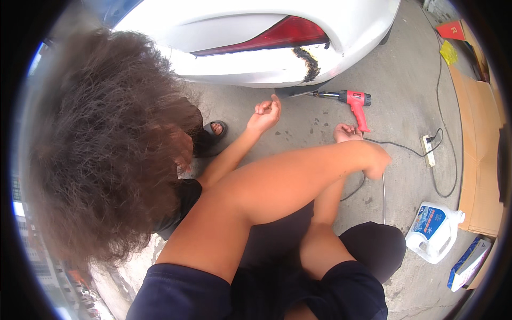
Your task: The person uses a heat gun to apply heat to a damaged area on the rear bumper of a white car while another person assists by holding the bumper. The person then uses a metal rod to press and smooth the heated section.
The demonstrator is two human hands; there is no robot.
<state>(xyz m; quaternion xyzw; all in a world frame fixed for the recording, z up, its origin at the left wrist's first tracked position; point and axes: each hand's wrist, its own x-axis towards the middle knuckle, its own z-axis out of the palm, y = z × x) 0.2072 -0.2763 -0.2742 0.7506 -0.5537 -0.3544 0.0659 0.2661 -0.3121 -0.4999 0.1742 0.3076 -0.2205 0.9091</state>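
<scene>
My left forearm lies across my right one, and my left hand (377,161) bends down at the wrist with its fingers hidden. Beyond that forearm my right hand (348,133) is loosely closed, its fingers curled, with nothing visible in them. Just past it is a red heat gun (358,106), its handle's end close to my fingers; I cannot tell if they touch. Its metal nozzle points left, beneath the white car bumper (234,69). A dark, scorched-looking patch (308,65) marks the bumper under the red light (282,34).
A co-worker (101,144) crouches at left; their hand (265,113) reaches toward the bumper with fingers curled. Black cord runs to a white power strip (428,151). At right are a white jug (434,232), flattened cardboard (480,144) and a blue-and-white box (468,264).
</scene>
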